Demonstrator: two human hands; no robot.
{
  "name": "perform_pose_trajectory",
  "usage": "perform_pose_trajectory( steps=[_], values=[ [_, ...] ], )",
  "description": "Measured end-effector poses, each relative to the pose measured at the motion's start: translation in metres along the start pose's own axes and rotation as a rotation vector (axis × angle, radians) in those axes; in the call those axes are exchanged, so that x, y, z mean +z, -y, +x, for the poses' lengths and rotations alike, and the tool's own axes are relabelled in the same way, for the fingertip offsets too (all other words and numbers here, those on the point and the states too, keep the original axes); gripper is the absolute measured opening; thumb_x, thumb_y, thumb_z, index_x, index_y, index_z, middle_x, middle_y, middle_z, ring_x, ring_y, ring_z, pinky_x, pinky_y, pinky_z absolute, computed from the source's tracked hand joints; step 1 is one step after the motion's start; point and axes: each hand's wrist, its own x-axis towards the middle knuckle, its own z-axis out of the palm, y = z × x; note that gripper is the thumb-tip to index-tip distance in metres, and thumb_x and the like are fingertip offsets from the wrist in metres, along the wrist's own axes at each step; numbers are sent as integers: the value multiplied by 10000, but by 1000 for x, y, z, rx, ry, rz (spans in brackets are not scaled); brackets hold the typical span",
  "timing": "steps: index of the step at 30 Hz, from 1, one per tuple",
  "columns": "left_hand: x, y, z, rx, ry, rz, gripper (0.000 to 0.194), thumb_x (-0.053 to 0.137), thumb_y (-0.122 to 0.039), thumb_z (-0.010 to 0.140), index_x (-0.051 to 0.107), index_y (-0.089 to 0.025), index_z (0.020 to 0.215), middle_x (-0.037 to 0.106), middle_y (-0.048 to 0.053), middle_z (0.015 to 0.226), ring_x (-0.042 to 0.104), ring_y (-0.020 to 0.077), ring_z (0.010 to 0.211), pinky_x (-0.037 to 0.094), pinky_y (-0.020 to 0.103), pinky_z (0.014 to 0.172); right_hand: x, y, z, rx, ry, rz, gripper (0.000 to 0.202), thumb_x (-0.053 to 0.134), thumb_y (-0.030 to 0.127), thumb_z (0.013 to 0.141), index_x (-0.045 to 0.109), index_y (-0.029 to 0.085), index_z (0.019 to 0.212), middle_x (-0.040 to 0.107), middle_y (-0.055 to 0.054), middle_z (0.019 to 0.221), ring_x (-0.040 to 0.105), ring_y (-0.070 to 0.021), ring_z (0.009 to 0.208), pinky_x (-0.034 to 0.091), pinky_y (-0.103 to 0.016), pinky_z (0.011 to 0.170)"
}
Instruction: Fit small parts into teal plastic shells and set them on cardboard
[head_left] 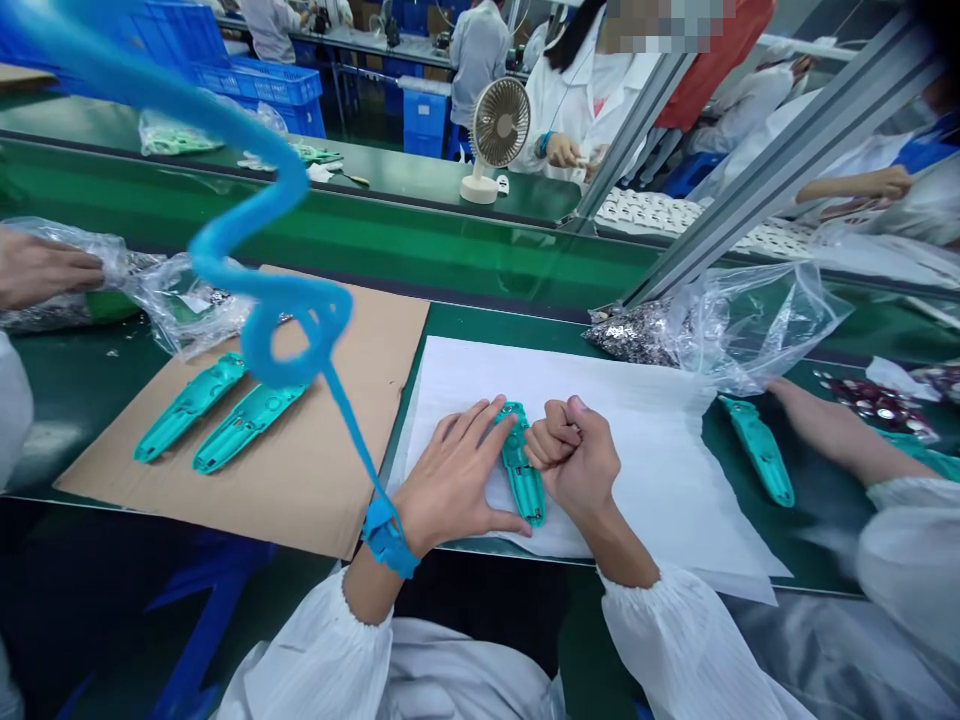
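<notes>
A teal plastic shell (522,468), long and narrow, lies on a white sheet (645,440) in front of me. My left hand (461,475) rests flat along its left side, fingers stretched out, the index finger reaching over its upper part and the thumb near its lower end. A blue wristband (390,538) with a coiled blue cord is on that wrist. My right hand (577,455) is closed at the shell's right edge, fingers curled and thumb up. Whatever those fingers hold, if anything, is hidden.
Two teal shells (251,425) lie on brown cardboard (322,500) at left. A plastic bag of small metal parts (652,330) sits behind the sheet. Co-workers' hands (832,435) reach in from both sides. Another shell (759,452) lies at right. The blue coil (262,240) hangs across the view.
</notes>
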Motion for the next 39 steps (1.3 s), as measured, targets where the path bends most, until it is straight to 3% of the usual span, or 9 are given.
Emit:
perform_pose_trajectory(
  steps=[7, 16, 24, 29, 35, 39],
  values=[
    [-5, -6, 5, -18, 52, 10, 1195, 834, -637, 591, 194, -219, 1510, 223, 158, 1615, 233, 339, 1488, 256, 536, 1173, -2, -6, 1, 9, -24, -29, 560, 592, 527, 835, 240, 224, 522, 103, 96, 432, 98, -49, 357, 117, -203, 341],
    [6, 1, 3, 18, -23, -41, 1218, 770, -708, 620, 116, -228, 1528, 240, 167, 1608, 275, 317, 1477, 221, 510, 1186, -5, -14, 1, -88, -167, -38, 615, 655, 498, 805, 196, 225, 500, 101, 100, 398, 91, -34, 325, 90, -195, 309],
    [6, 0, 3, 3, 6, -21, 1220, 776, -693, 625, 109, -211, 1526, 209, 162, 1617, 263, 304, 1483, 205, 502, 1195, -2, -16, 2, -38, -246, -62, 606, 675, 465, 795, 207, 220, 496, 123, 101, 383, 106, -30, 320, 109, -184, 300],
    [6, 1, 3, 20, -20, -37, 1199, 767, -693, 638, 111, -220, 1524, 243, 172, 1606, 290, 312, 1471, 208, 511, 1187, -6, -17, 3, -26, -230, -42, 593, 662, 474, 802, 215, 222, 505, 127, 104, 382, 101, -32, 323, 113, -184, 302],
    [4, 2, 2, 58, -25, -8, 903, 736, -727, 645, 427, -232, 1333, 250, 157, 1606, 304, 313, 1463, 243, 515, 1169, -9, -9, -3, -94, -157, 61, 579, 615, 432, 828, 179, 212, 518, 98, 96, 396, 95, -43, 344, 136, -196, 330],
    [4, 2, 1, 71, -33, 24, 829, 717, -743, 654, 475, -226, 1254, 235, 165, 1609, 306, 306, 1461, 259, 519, 1158, -4, 0, -5, -135, -112, 64, 565, 548, 440, 876, 166, 208, 530, 87, 87, 411, 91, -51, 356, 149, -204, 345]
  ],
)
